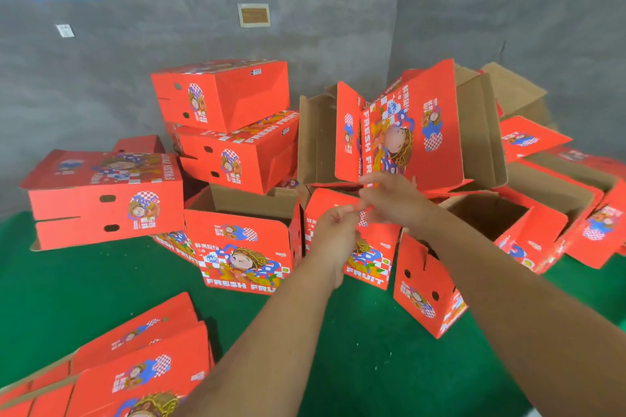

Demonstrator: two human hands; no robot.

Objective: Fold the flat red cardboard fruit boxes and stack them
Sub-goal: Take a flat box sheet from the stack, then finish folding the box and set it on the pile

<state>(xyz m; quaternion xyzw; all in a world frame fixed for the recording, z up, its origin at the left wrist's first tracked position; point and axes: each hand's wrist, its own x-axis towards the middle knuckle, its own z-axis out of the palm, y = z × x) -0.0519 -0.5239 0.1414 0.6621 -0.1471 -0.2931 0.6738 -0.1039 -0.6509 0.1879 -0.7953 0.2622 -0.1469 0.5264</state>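
A partly folded red fruit box (406,132) lies tilted on its side on top of other open boxes, its brown flaps standing out behind. My right hand (389,200) is just below its lower edge, with relaxed fingers reaching left and holding nothing that I can see. My left hand (337,234) hovers beside it with fingers loosely curled and empty. Two folded boxes (220,95) are stacked at the back left. Flat red boxes (135,366) lie at the bottom left.
An open-topped box (244,247) stands in front of the stack, and a closed box (105,196) sits to the left. More open boxes (542,213) crowd the right. A small box (426,288) stands on end near my right forearm. Green table cover (372,366) shows in front.
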